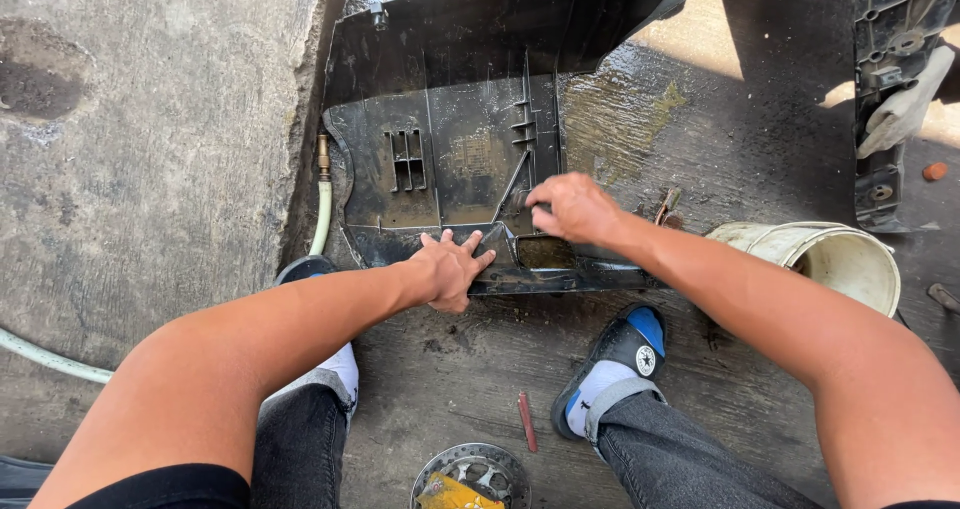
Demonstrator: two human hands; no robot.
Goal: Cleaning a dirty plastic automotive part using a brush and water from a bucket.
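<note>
Wet concrete floor (700, 119) with parts and tools lying on it

A muddy black plastic panel (450, 159) lies flat at the centre — a pale hose (322, 214) with a brass end runs along its left edge. To the right a white bucket (830, 259) rests on its side; nearer, a small red stick (527, 421) and a metal brake disc (472, 477) — another black part (885, 79) lies far right.

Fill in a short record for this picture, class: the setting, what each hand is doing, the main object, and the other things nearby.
Setting: wet concrete ground, outdoors, sunlit
Left hand: pressed flat, fingers spread, on the near edge of the black plastic panel
Right hand: fingertips on the panel's dirty inner face
Panel: lying open side up, muddy, wet
Nearby: white bucket tipped on its side, pale hose, metal disc, red stick
</note>
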